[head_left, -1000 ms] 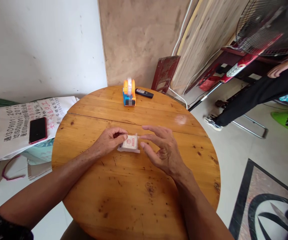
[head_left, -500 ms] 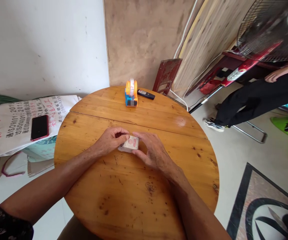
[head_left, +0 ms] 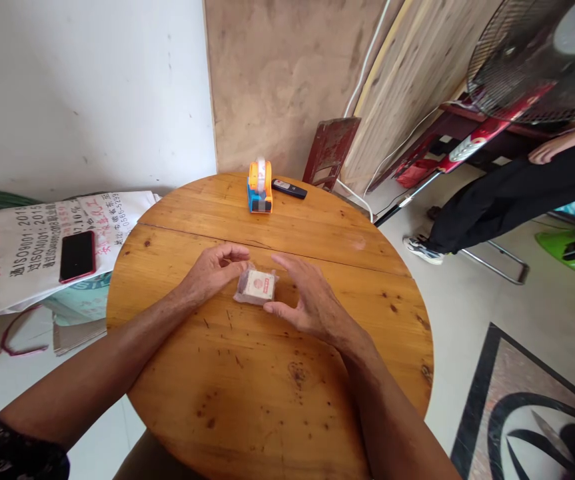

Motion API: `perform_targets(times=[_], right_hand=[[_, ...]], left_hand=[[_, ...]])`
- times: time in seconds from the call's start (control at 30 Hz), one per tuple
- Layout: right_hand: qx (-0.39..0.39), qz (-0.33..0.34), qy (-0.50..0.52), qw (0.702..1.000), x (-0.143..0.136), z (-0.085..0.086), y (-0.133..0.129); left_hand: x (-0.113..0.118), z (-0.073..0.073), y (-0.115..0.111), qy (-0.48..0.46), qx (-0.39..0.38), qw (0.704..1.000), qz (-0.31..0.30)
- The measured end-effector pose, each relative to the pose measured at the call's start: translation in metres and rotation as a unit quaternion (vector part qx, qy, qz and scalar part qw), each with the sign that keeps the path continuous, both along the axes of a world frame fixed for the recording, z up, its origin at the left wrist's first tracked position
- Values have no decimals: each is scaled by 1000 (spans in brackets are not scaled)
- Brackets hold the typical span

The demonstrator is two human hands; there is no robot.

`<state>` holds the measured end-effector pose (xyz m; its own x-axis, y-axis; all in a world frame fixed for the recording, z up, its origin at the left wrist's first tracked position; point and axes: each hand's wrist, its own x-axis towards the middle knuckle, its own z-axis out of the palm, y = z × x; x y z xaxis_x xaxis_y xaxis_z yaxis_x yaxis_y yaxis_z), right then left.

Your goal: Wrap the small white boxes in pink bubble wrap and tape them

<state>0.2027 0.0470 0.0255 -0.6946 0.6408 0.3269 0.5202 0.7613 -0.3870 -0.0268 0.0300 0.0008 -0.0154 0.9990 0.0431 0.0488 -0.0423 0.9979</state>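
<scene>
A small white box (head_left: 258, 285) with red print, wrapped in clear plastic, lies on the round wooden table (head_left: 247, 373). My left hand (head_left: 220, 267) is at its upper left, thumb and fingers apart, the thumb tip close to the plastic; whether it touches I cannot tell. On the box's right side my right hand (head_left: 304, 293) is spread wide, thumb low and fingers high, with nothing in its grasp.
An orange and blue tape dispenser (head_left: 260, 187) and a black remote (head_left: 289, 189) stand at the table's far edge. On the left, a phone (head_left: 78, 256) rests on a white printed sack (head_left: 2, 267). A chair (head_left: 331, 150), a fan (head_left: 517, 67) and a person (head_left: 492, 193) are to the right.
Both hands have let go of the box and drawn slightly apart, fingers opening. The box now lies by itself on the table. The view has shifted a little.
</scene>
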Motion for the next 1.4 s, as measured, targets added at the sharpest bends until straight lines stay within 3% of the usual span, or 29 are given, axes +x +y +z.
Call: perform_targets(times=[0.27,0.57,0.87,1.1,1.4], right_hand=[[10,31,31,999,-11,-18,1],[-1,36,20,999,-7,-17,0],[-4,-2,39,999,-2,6,-6],[-6,37,27,999,-6,9,-6],[25,22,34,999,-15,0,-9]], left_hand=[[5,-3,0,-34,-13,995,-91],[6,-5,2,-36,17,996,-77],[1,2,0,-12,12,1000,21],[3,-1,2,2,14,1000,13],[3,-1,-1,-4,12,1000,-26]])
